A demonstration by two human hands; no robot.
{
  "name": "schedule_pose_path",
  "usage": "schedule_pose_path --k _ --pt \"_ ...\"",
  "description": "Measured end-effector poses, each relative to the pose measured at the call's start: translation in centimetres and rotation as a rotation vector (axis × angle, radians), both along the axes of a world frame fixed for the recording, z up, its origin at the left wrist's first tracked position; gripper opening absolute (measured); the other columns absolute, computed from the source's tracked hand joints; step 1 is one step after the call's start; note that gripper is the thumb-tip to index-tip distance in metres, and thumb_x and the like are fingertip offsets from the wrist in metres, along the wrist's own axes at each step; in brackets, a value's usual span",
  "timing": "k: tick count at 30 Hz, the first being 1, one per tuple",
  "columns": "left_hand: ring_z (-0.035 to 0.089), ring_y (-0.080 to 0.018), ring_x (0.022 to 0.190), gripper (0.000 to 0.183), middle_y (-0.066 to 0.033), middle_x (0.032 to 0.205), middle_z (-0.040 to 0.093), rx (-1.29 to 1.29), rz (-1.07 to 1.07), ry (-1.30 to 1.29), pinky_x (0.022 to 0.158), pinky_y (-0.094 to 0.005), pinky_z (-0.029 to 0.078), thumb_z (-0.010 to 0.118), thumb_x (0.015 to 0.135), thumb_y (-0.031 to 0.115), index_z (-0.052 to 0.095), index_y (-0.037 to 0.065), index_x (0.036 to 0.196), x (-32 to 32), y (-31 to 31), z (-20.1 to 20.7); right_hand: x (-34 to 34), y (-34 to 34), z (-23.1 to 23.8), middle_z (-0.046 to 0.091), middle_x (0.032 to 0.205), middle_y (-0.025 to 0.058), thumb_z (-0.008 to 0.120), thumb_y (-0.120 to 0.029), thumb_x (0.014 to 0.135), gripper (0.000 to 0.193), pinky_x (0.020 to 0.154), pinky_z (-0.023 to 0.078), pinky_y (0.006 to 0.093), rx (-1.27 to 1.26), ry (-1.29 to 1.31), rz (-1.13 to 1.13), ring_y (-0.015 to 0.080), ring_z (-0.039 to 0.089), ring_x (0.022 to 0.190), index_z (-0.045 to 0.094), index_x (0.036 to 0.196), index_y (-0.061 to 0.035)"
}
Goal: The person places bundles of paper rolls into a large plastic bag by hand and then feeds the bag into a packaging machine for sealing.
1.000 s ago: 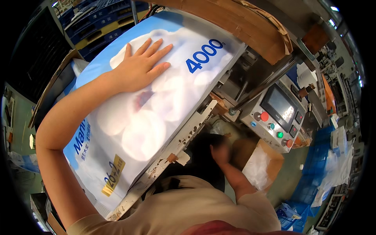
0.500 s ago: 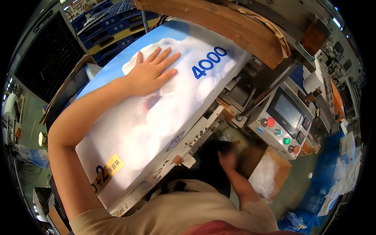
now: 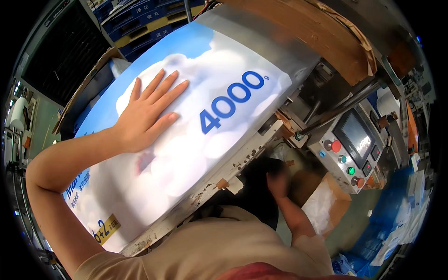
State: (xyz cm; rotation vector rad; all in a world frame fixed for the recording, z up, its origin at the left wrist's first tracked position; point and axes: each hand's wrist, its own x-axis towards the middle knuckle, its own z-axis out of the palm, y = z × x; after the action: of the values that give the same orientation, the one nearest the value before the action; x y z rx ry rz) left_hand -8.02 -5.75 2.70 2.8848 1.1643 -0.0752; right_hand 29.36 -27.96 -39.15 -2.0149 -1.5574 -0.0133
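Observation:
A big plastic pack (image 3: pixel 196 135), blue and white with a cloud print, lies slanted on a worn metal machine bed (image 3: pixel 212 184). My left hand (image 3: pixel 147 114) rests flat on top of the pack, fingers spread toward its far end. My right hand (image 3: pixel 278 179) is down below the bed's edge, blurred, in a dark gap beside a cardboard box (image 3: pixel 326 196). Whether it grips anything is hidden by the blur.
A grey control panel (image 3: pixel 352 149) with a small screen and red and green buttons stands to the right. A brown cardboard-covered part (image 3: pixel 317 37) overhangs the pack's far end. Blue crates (image 3: pixel 144 21) sit at the back, white bags (image 3: pixel 322 205) in the box.
The pack has slid further toward the far end under my left hand. My right hand stays low by the box.

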Motion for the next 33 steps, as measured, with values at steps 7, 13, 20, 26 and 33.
schedule_pose_path --k 7,13,20,26,33 --pt "0.004 -0.0298 0.148 0.064 -0.0088 0.159 0.014 -0.022 -0.018 0.024 0.116 -0.0560 -0.005 0.022 0.097 0.055 0.026 0.022 0.151 -2.3 -1.4 -0.1 -0.4 1.5 -1.5 0.057 0.120 0.0229 0.064 -0.017 0.081 0.043 0.103 0.038 0.0484 -0.069 -0.079 0.110 0.0412 0.052 0.114 0.057 0.119 0.0008" --pt "0.007 -0.0309 0.148 0.062 -0.0102 0.159 0.018 -0.032 -0.017 -0.022 0.116 -0.0556 -0.003 0.027 0.097 0.052 0.030 0.019 0.150 -2.3 -1.4 0.4 -1.5 2.2 0.0 0.054 0.125 0.0234 0.065 -0.018 0.080 0.049 0.107 0.034 0.0489 -0.097 -0.070 0.103 0.0416 0.049 0.120 0.055 0.124 0.0008" --pt "0.011 -0.0327 0.147 0.062 -0.0124 0.156 0.024 -0.069 -0.023 -0.126 0.116 -0.0553 -0.001 0.037 0.095 0.050 0.036 0.017 0.148 -2.3 -1.0 0.3 -1.6 2.6 0.6 0.052 0.128 0.0237 0.066 -0.019 0.078 0.054 0.107 0.034 0.0493 -0.200 -0.031 0.057 0.0419 0.047 0.121 0.052 0.127 0.0004" --pt "0.013 -0.0337 0.147 0.061 -0.0131 0.156 0.025 -0.079 -0.029 -0.143 0.116 -0.0555 0.000 0.041 0.094 0.047 0.037 0.016 0.147 -2.1 -0.9 0.5 -1.8 3.2 2.7 0.052 0.127 0.0235 0.066 -0.019 0.078 0.054 0.106 0.035 0.0492 -0.229 -0.032 0.057 0.0416 0.048 0.119 0.052 0.127 0.0000" --pt "0.012 -0.0349 0.147 0.061 -0.0155 0.156 0.025 -0.090 -0.040 -0.144 0.116 -0.0549 0.000 0.043 0.093 0.041 0.038 0.012 0.147 -2.0 -1.0 0.7 -1.8 4.1 3.8 0.059 0.090 0.0204 0.054 -0.012 0.087 0.017 0.078 0.046 0.0453 0.074 -0.245 0.080 0.0382 0.057 0.083 0.058 0.097 0.0011"
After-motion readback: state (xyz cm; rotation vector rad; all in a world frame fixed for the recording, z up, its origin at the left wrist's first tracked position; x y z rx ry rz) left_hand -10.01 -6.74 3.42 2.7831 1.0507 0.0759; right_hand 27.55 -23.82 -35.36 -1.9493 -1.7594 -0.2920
